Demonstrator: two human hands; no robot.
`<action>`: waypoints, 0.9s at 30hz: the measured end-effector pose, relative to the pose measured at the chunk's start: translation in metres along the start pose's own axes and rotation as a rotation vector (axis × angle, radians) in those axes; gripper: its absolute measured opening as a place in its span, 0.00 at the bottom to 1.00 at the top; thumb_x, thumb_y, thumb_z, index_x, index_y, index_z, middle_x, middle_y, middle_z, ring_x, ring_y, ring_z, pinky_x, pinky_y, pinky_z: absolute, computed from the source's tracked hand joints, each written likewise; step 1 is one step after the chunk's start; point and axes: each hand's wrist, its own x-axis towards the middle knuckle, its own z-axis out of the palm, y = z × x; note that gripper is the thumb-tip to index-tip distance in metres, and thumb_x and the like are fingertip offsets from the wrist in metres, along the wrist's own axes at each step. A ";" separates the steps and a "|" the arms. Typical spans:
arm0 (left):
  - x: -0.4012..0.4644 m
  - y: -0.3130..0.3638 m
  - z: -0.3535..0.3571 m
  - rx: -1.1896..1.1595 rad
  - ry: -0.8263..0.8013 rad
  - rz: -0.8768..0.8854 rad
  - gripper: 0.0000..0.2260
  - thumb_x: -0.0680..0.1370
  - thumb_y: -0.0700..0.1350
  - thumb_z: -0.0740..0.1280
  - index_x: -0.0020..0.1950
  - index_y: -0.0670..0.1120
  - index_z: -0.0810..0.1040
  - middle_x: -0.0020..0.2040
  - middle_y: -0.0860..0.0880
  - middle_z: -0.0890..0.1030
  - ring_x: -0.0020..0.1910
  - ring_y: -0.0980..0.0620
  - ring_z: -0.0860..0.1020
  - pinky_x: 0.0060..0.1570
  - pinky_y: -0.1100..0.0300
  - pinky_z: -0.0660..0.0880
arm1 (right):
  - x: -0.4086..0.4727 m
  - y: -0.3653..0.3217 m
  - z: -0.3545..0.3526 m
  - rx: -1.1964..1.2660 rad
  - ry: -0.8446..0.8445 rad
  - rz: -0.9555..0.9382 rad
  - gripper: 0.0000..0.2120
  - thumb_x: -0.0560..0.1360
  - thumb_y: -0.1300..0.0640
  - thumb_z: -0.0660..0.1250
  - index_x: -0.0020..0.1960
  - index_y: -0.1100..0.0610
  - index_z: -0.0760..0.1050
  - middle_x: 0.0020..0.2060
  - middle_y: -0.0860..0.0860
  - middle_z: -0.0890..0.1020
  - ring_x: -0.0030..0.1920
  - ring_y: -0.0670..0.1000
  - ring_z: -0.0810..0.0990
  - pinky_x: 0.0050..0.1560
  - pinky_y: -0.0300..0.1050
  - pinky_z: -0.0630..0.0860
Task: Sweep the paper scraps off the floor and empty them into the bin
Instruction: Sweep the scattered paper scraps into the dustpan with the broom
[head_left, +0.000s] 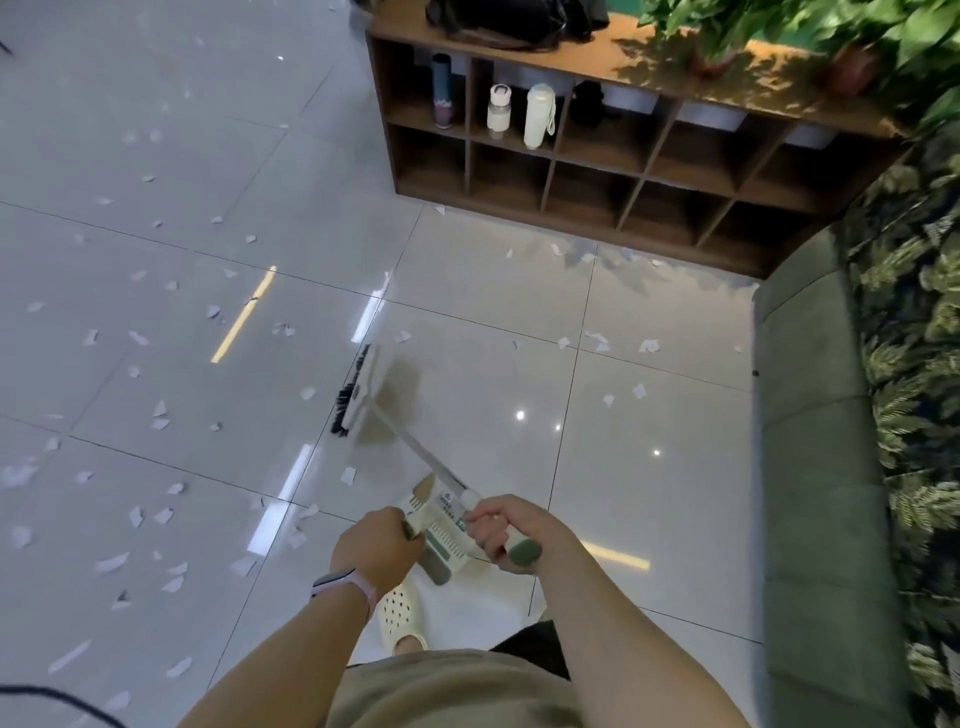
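Head view: right hand (506, 530) grips the broom (358, 392) handle end; left hand (376, 545) grips the dustpan (441, 535) handle. Broom head on the floor (649, 457) at 11 o'clock from the hands. Paper scraps (161, 415) scattered mostly 9–10 o'clock (some near shelf (571, 171), 1 o'clock).

floor: glossy grey tiles (649, 426), pretty shiny
paper scraps: white bits (156, 415) all over, mostly left side
broom: bristles (345, 402) down on the tiles
shelf unit: wooden cubby (597, 208) standing at the back
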 end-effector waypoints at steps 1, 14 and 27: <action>0.001 0.018 -0.001 0.019 0.009 0.009 0.10 0.80 0.55 0.64 0.41 0.52 0.74 0.38 0.54 0.79 0.38 0.52 0.80 0.37 0.60 0.75 | -0.007 -0.006 0.001 -0.072 -0.017 0.007 0.09 0.74 0.69 0.64 0.52 0.61 0.70 0.28 0.48 0.68 0.21 0.42 0.67 0.17 0.35 0.65; 0.017 0.234 0.024 0.120 0.088 0.013 0.08 0.78 0.49 0.62 0.40 0.52 0.76 0.36 0.53 0.81 0.36 0.52 0.82 0.41 0.57 0.82 | -0.172 -0.131 -0.156 0.036 0.131 -0.220 0.10 0.74 0.69 0.63 0.42 0.56 0.66 0.26 0.47 0.67 0.21 0.44 0.65 0.17 0.36 0.65; 0.072 0.366 0.025 -0.282 0.141 0.050 0.12 0.82 0.52 0.64 0.41 0.48 0.73 0.39 0.47 0.80 0.37 0.48 0.79 0.34 0.58 0.72 | -0.253 -0.189 -0.240 0.236 0.554 -0.499 0.07 0.75 0.70 0.57 0.47 0.59 0.67 0.21 0.50 0.66 0.17 0.45 0.64 0.18 0.32 0.65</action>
